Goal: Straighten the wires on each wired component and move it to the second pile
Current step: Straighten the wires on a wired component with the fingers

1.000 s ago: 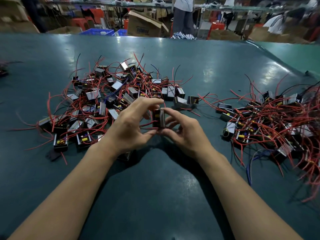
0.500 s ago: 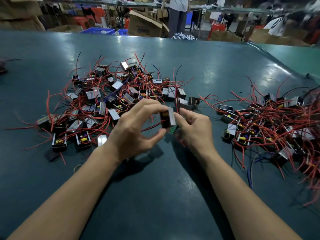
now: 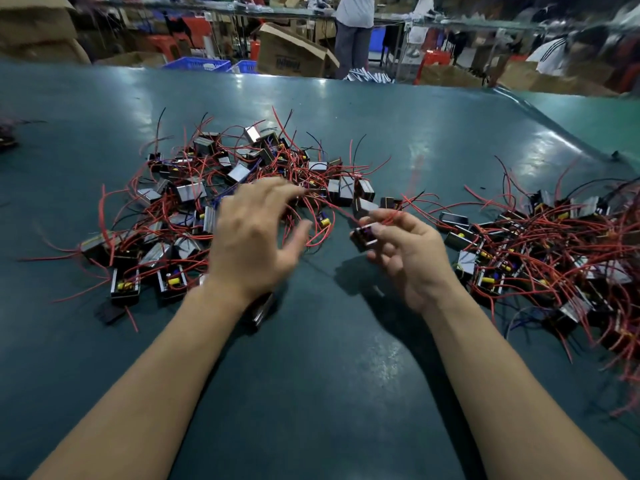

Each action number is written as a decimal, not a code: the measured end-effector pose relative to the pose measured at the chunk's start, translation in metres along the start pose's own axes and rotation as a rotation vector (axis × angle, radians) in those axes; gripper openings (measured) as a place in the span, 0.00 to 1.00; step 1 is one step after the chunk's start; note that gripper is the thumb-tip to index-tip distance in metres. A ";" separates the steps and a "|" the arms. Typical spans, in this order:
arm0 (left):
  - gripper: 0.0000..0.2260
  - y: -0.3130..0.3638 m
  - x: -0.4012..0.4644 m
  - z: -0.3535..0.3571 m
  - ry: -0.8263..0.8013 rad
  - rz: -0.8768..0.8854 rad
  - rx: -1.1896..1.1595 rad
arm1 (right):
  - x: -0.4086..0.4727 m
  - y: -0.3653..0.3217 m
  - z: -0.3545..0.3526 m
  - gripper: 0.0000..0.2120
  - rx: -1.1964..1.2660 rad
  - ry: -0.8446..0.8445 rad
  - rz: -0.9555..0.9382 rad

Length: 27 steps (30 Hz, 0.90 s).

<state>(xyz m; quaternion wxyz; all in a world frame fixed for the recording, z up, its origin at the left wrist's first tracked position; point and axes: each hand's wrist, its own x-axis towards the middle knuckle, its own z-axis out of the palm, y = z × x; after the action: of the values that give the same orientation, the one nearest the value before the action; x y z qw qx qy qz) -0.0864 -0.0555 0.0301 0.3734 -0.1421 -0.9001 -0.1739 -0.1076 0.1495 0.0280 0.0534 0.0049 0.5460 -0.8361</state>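
left hand point(image 3: 254, 244): let go of the component point(image 3: 363, 236), now spread open, blurred, over the left pile's point(image 3: 194, 202) near edge | right hand point(image 3: 407, 252): now holds it alone, shifted toward the right pile point(image 3: 554, 251) | red wire point(image 3: 332, 206): pulled out leftward

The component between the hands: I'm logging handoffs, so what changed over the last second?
The left hand let go and opened, blurred, toward the left pile. The right hand alone now holds the component, pinching its red wire. Both piles, including the right pile, look unchanged.
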 end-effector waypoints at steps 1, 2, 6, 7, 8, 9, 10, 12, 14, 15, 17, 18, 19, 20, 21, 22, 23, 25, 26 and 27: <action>0.15 -0.007 0.000 -0.003 -0.024 -0.145 0.141 | 0.001 -0.001 -0.002 0.10 -0.007 0.009 -0.001; 0.15 -0.015 0.000 -0.005 -0.107 -0.295 0.269 | 0.001 -0.002 -0.004 0.10 -0.024 0.007 -0.004; 0.19 -0.028 -0.006 -0.006 -0.412 -0.564 0.306 | 0.002 -0.003 -0.004 0.11 -0.105 0.042 0.030; 0.19 -0.028 -0.006 -0.005 -0.392 -0.580 0.240 | 0.001 -0.004 -0.003 0.11 -0.120 0.055 0.028; 0.20 -0.028 -0.007 -0.004 -0.351 -0.588 0.194 | 0.001 -0.004 -0.004 0.11 -0.153 0.071 0.011; 0.20 -0.029 -0.007 -0.003 -0.308 -0.596 0.173 | 0.000 -0.003 -0.005 0.12 -0.191 0.092 -0.015; 0.21 -0.030 -0.007 -0.003 -0.281 -0.606 0.166 | 0.000 -0.002 -0.007 0.13 -0.251 0.121 -0.051; 0.21 -0.033 -0.008 -0.002 -0.281 -0.623 0.159 | -0.001 0.000 -0.009 0.13 -0.431 0.180 -0.141; 0.20 -0.032 -0.008 -0.004 -0.270 -0.625 0.140 | 0.001 0.005 -0.008 0.10 -0.532 0.194 -0.206; 0.20 -0.031 -0.008 -0.005 -0.244 -0.618 0.130 | 0.001 0.006 -0.007 0.08 -0.537 0.184 -0.213; 0.17 -0.026 -0.008 -0.009 -0.162 -0.585 0.102 | 0.002 0.008 -0.008 0.14 -0.586 0.185 -0.213; 0.16 -0.024 -0.007 -0.011 -0.106 -0.550 0.074 | 0.002 0.009 -0.008 0.16 -0.643 0.195 -0.218; 0.15 -0.024 -0.007 -0.014 -0.041 -0.490 0.036 | 0.002 0.009 -0.009 0.19 -0.705 0.213 -0.231; 0.16 -0.023 -0.006 -0.017 0.030 -0.398 -0.001 | 0.002 0.009 -0.009 0.22 -0.772 0.233 -0.247; 0.18 -0.021 -0.004 -0.020 0.106 -0.280 -0.039 | 0.001 0.010 -0.009 0.27 -0.843 0.251 -0.269; 0.20 -0.017 -0.002 -0.023 0.183 -0.155 -0.085 | 0.000 0.010 -0.009 0.31 -0.926 0.262 -0.305; 0.22 -0.012 -0.001 -0.024 0.239 -0.035 -0.140 | -0.002 0.011 -0.009 0.34 -1.021 0.270 -0.359; 0.25 -0.002 -0.002 -0.023 0.252 0.171 -0.222 | -0.006 0.011 -0.006 0.31 -1.158 0.270 -0.511; 0.25 0.006 -0.003 -0.019 0.215 0.246 -0.242 | -0.008 0.010 -0.005 0.27 -1.181 0.237 -0.569; 0.24 0.014 -0.005 -0.015 0.161 0.302 -0.251 | -0.009 0.009 -0.004 0.22 -1.187 0.170 -0.594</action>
<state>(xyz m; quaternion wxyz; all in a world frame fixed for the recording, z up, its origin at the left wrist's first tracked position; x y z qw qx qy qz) -0.0684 -0.0496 0.0391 0.4454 -0.3064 -0.8070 -0.2377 -0.0980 0.1500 0.0187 -0.2288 -0.1099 0.8938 -0.3697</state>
